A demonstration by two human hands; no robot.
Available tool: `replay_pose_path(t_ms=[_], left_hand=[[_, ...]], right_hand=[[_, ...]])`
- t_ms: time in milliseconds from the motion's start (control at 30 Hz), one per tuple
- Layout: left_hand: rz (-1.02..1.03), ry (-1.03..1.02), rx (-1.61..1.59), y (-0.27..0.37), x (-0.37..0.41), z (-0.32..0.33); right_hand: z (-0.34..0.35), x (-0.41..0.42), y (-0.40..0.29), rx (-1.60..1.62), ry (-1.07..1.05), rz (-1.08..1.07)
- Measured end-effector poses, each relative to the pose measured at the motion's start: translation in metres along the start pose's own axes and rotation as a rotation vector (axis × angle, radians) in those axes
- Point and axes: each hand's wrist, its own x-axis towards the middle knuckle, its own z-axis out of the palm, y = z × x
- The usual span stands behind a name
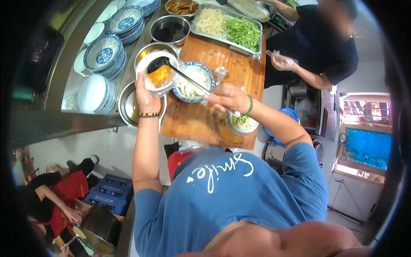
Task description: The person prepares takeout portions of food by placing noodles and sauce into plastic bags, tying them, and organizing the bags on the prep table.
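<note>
My left hand point(148, 96) holds up a white bowl point(170, 84) lined with a clear plastic bag, over the metal bowls at the counter's edge. A black ladle head point(157, 64) is tilted over it, and orange-yellow contents point(159, 75) show below the ladle; whether they lie in the bowl is unclear. The ladle's long handle is gripped by my right hand point(229, 98). Under the handle, a blue-and-white bowl point(212, 78) of pale noodles rests on the wooden board point(186, 123). Just below my right hand stands another bowl point(249, 132) with noodles and green shreds.
A tray point(224, 39) of bean sprouts and green shreds lies at the board's far end. Bowls of dark liquid point(170, 31) and reddish-brown food point(182, 7) stand beside it. Stacked patterned bowls point(104, 54) are at left. A co-worker's gloved hand point(284, 61) is at right; another person works lower left.
</note>
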Motion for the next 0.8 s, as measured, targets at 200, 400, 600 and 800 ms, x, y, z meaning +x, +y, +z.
replay_pose_path(t_ms=[200, 400, 600, 800], left_hand=[[0.076, 0.068, 0.049, 0.017, -0.011, -0.013], [0.049, 0.203, 0.183, 0.044, -0.065, -0.009], [0.040, 0.172, 0.206, 0.046, -0.088, -0.016], [-0.043, 0.125, 0.150, 0.018, -0.063, -0.006]], right_hand=[[0.036, 0.019, 0.062, 0.011, 0.035, 0.167], [0.128, 0.015, 0.108, 0.083, 0.098, 0.523], [0.127, 0.022, 0.093, 0.752, 0.329, 1.071], [0.054, 0.036, 0.068, 0.647, 0.346, 1.021]])
